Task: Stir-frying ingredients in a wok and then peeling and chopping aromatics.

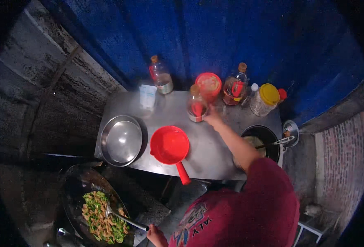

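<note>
My left hand (156,236), at the lower edge, is closed round the dark grip of a metal wok spatula (128,220). The spatula's head rests among chopped green vegetables and browned pieces (101,226) in a dark wok (73,206). My right arm reaches across the steel table (211,152). At its back, my right hand (210,116) is closed on the side of a glass bottle (196,110) with an orange-brown cap and dark liquid inside. The bottle stands upright, and part of my fingers is hidden. Just behind it sits a red-rimmed tub (208,84) with pale contents.
A red plastic dipper (169,144) and a round steel basin (122,140) occupy the table's front left. Behind them are a white packet (148,96) and another bottle (163,80). Rightward stand a dark bottle (234,88), a yellow-lidded jar (265,101) and a pot (272,154) holding a ladle.
</note>
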Demonstrator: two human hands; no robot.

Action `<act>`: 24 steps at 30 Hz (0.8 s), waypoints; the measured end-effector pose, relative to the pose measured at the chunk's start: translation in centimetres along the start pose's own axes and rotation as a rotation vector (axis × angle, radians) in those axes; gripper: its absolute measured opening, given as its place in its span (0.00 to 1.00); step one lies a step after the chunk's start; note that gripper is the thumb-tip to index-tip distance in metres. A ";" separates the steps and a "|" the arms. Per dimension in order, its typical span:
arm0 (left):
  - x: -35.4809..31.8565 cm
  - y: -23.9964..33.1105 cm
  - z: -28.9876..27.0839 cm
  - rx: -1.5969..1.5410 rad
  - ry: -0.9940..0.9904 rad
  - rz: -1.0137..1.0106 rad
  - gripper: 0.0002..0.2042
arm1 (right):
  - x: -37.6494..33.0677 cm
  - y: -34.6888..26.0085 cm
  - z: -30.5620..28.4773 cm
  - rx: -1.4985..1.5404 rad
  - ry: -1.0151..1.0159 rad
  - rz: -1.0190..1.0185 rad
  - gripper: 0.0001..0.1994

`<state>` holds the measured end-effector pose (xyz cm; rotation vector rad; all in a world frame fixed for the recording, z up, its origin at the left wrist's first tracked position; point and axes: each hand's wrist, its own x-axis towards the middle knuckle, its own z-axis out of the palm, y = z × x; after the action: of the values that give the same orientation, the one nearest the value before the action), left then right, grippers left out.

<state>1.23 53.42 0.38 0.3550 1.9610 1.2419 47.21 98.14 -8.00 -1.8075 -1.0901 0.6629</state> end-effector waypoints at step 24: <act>-3.3 -2.2 -1.9 -0.188 0.204 0.037 0.09 | 8.9 -8.5 -5.2 -0.810 -0.159 -0.576 0.11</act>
<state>2.34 49.22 0.45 0.1758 1.9922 1.5242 52.00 105.60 1.93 -1.9313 -2.0849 -0.0127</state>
